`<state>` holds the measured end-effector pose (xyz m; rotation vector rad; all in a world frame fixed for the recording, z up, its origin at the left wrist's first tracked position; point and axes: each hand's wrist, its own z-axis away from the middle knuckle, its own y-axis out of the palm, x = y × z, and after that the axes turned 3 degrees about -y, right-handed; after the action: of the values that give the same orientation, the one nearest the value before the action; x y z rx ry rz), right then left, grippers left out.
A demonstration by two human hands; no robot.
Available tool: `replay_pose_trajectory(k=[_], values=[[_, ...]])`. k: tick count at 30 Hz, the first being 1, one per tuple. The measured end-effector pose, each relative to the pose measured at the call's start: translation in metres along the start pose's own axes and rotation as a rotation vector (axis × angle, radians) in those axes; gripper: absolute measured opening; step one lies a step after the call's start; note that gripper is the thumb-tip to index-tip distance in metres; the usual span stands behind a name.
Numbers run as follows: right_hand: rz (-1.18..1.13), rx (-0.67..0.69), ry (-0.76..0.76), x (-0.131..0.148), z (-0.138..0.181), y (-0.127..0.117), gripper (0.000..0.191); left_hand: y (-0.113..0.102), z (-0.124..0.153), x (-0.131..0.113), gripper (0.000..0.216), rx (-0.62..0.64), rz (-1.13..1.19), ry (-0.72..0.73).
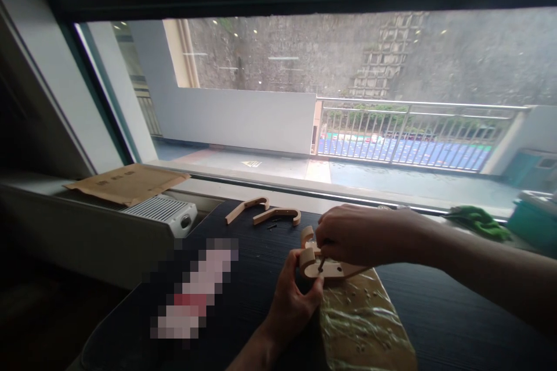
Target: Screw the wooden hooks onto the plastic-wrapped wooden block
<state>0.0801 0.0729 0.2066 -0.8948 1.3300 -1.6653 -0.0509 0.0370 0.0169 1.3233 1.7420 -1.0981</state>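
Note:
My left hand (pixel 296 293) is closed around the curved end of a pale wooden hook-shaped piece (pixel 331 270), its thumb against the flat side. That side has dark round holes. My right hand (pixel 342 235) is closed above the piece, pinching a thin dark metal rod (pixel 322 263) whose lower end meets one hole. Whether the rod is a screw or a tool, I cannot tell. A second curved wooden end (pixel 307 235) shows just behind. Beneath lies a wooden board (pixel 365 324) in wrinkled clear plastic, with small holes in it.
Two more curved wooden pieces (pixel 248 206) and several dark screws (pixel 272 225) lie at the back of the dark table (pixel 243 278). A blurred-out item (pixel 195 295) lies left. A brown envelope (pixel 130 182), a green cloth (pixel 478 223) and a teal container (pixel 533 223) sit by the window.

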Motion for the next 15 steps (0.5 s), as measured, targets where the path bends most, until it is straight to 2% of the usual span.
replay_pose_trajectory(k=[15], values=[[0.018,-0.049,-0.019,-0.0067,0.0061,-0.0009,0.023,0.0007,0.0000,0.0018,0.024,0.010,-0.008,-0.023]])
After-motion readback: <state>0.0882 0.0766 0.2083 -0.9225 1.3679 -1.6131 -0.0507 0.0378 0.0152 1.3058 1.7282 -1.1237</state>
